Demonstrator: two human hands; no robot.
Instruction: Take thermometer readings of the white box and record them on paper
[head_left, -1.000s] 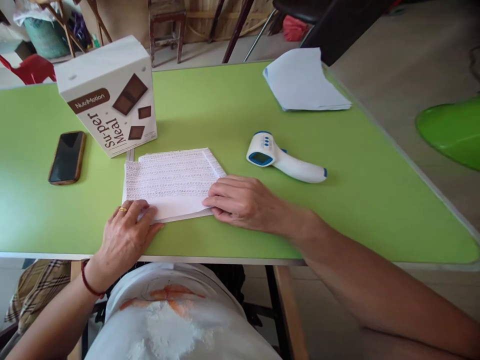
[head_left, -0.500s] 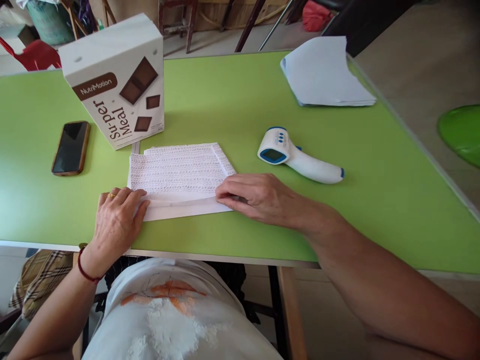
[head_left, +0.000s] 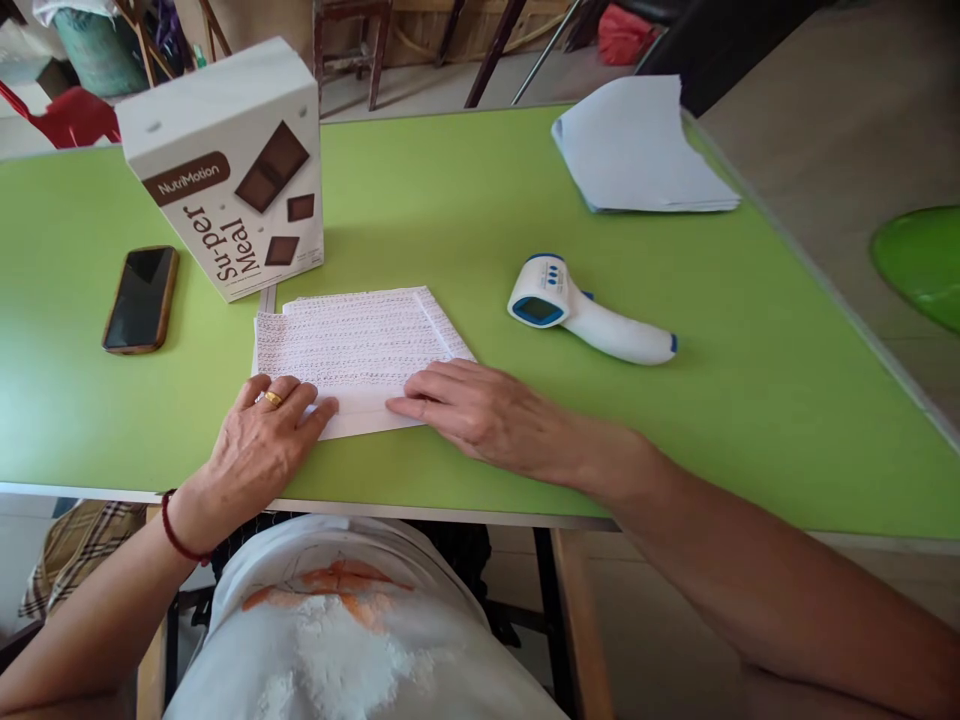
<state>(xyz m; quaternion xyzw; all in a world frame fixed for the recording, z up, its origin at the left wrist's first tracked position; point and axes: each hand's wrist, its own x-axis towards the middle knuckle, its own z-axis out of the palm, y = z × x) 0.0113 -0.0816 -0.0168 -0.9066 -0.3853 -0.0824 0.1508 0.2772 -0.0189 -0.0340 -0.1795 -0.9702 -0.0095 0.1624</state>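
Note:
A sheet of paper covered with rows of small writing lies folded on the green table, with a blank strip along its near side and a slanted fold at its right. My left hand, fingers bent, grips the near left part, its thumb along the fold. At the near right, my right hand holds the same strip with thumb and fingers close together. The gap between the hands is small. My fingertips partly cover the fold.
A white NutriMotion box stands behind the paper, and a phone lies to its left. A white-and-blue infrared thermometer rests beyond my right hand. More white sheets lie at the far right of the green table.
Both hands have slid inward along the near strip: the left to the right, the right to the left. The strip's raised edge now lies flatter.

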